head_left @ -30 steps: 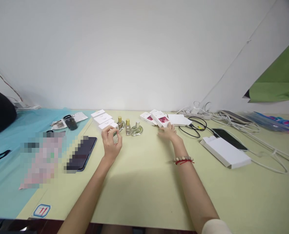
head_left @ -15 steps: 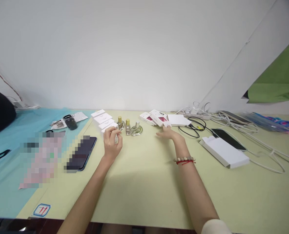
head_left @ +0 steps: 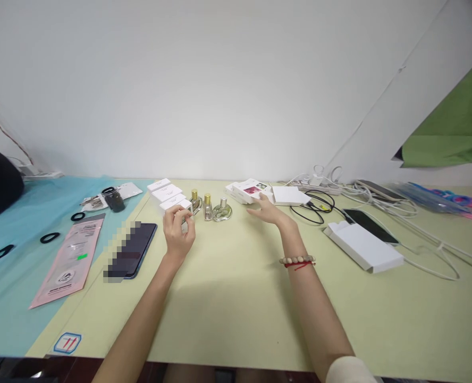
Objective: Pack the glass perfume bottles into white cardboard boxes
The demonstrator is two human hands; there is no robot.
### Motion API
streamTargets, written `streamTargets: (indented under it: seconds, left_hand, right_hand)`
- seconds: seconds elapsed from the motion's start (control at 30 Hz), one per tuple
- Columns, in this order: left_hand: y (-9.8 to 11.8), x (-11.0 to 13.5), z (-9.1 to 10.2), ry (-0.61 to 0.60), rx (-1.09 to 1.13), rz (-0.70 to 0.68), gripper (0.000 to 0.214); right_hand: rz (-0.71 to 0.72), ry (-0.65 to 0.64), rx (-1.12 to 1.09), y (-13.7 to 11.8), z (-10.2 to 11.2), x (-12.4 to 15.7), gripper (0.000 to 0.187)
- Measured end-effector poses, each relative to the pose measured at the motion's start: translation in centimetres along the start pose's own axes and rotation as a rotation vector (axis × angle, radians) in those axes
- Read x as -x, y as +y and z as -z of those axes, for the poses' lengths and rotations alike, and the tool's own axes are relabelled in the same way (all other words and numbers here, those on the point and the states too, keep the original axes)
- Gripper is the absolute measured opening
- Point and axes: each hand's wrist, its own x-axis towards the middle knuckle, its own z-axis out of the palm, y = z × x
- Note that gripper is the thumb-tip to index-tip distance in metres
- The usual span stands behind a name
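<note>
The left hand [head_left: 178, 234] is curled, thumb and fingertips pinched on a small pale thing [head_left: 185, 224] just in front of the nearest of a row of white boxes [head_left: 166, 192]. Whether it is a bottle, a cap or a carton is too small to tell. The right hand [head_left: 267, 211] reaches forward and grips the near edge of a pink-printed box [head_left: 252, 189], which tilts up off the other boxes under it. Between the two hands three bottles [head_left: 208, 206] stand upright, none inside a box, and the white boxes beyond the left hand all seem closed, so most of the handling appears still to lie ahead. Left of the left hand lies a phone [head_left: 134, 247], partly blurred. Right of the right hand are cables [head_left: 319, 205] and a flat white carton [head_left: 363, 247]. Both upper arms are cut off at the lower edge.
</note>
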Motion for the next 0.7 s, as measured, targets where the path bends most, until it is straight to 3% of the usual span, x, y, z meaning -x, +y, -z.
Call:
streamTargets:
  seconds: [0.27, 0.7]
  left_hand:
    - [0.1, -0.1, 0.0, -0.016, 0.011, -0.016, 0.015]
    - [0.1, 0.3, -0.2, -0.079, 0.035, -0.024, 0.018]
  right_hand:
    - [0.127, 0.101, -0.042, 0.3, -0.6, -0.9, 0.051]
    - [0.188, 0.208, -0.082, 0.2, -2.6, -1.6, 0.052]
